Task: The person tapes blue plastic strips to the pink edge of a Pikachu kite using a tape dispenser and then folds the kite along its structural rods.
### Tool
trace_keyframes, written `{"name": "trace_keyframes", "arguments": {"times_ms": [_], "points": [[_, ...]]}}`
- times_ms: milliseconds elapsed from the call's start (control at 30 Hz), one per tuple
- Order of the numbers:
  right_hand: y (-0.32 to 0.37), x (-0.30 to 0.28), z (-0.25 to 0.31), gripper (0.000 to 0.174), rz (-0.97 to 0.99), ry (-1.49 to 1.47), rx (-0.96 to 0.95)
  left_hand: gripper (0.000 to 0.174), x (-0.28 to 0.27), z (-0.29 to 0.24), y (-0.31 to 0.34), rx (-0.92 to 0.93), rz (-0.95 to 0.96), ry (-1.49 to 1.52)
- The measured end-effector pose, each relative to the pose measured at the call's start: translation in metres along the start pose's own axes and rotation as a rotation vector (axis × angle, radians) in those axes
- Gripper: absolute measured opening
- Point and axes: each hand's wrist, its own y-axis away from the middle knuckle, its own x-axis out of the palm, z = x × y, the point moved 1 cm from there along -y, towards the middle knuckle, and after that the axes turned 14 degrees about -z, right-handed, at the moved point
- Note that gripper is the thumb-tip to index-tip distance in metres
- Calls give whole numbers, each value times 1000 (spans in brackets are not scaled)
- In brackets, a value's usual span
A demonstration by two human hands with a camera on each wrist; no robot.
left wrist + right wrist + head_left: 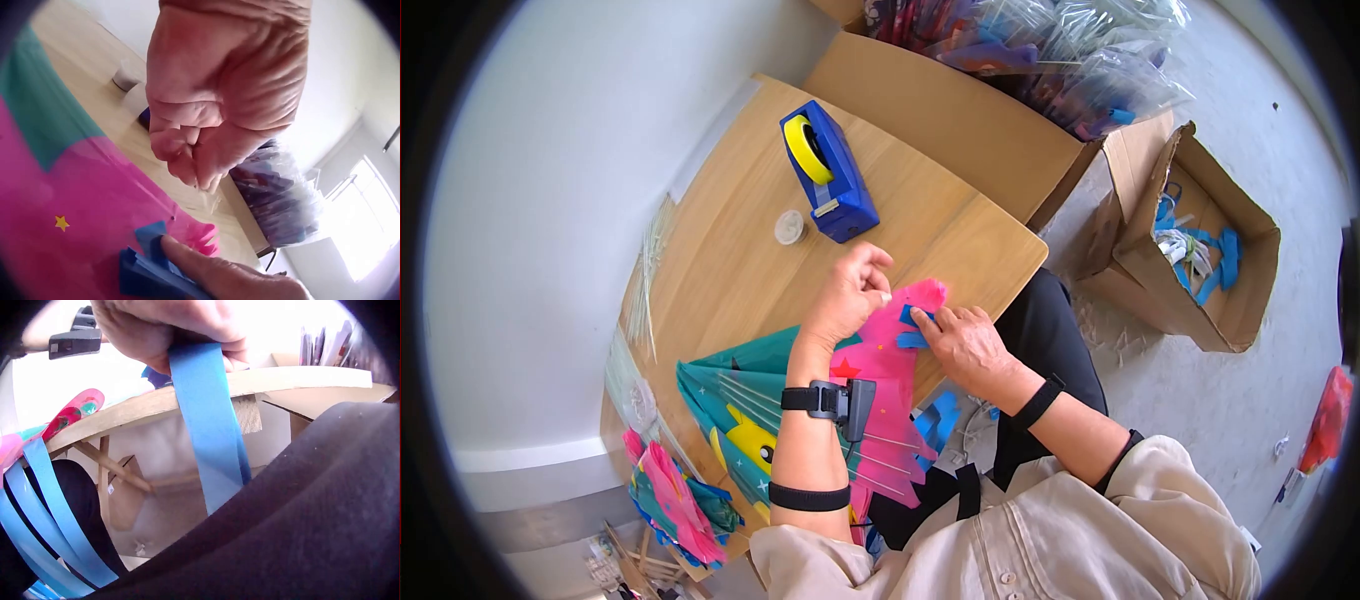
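A pink and teal plastic kite sheet (880, 370), printed with a yellow cartoon figure and stars, lies over the table's near edge with thin rods along it. My left hand (850, 295) is raised above its pink end, thumb and fingertips together, pinching a small clear piece of tape (215, 201). With my right hand (975, 350) I hold a blue ribbon (206, 425) against the pink end, one fingertip pressing its end (152, 236) down. The ribbon's long part hangs below the table edge. More blue strips (47, 487) hang from the sheet further left.
A blue tape dispenser (845, 190) with a yellow core stands on the table (950, 235), beside a small white tub (790, 227). Thin white rods (645, 285) lie along the wall side. Cardboard boxes (940, 110) with bagged goods and blue strips stand beyond and to the right.
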Motion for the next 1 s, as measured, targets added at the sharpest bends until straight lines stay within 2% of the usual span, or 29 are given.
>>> {"name": "trace_keyframes", "arguments": {"times_ms": [67,133,267,367,433,600,667,767,1000], "points": [[-1,0,0,45,22,-19,16,37,7,3,0,-74,63,38],[-1,0,1,45,20,-16,20,33,14,6,-3,37,88,-121],[-1,1,1,45,27,0,16,29,20,4,-8,105,132,-271],[-1,2,1,46,10,-1,8,34,23,5,-9,147,165,-388],[0,2,1,46,12,-3,14,32,25,8,-10,226,138,-438],[0,1,1,47,11,1,16,31,27,10,-8,248,110,-422],[-1,0,2,53,19,-50,37,31,28,10,-7,250,102,-424],[-1,1,1,46,25,-3,16,31,30,10,-6,262,78,-440],[-2,0,2,48,23,6,16,32,36,11,-2,318,28,-591]]}}
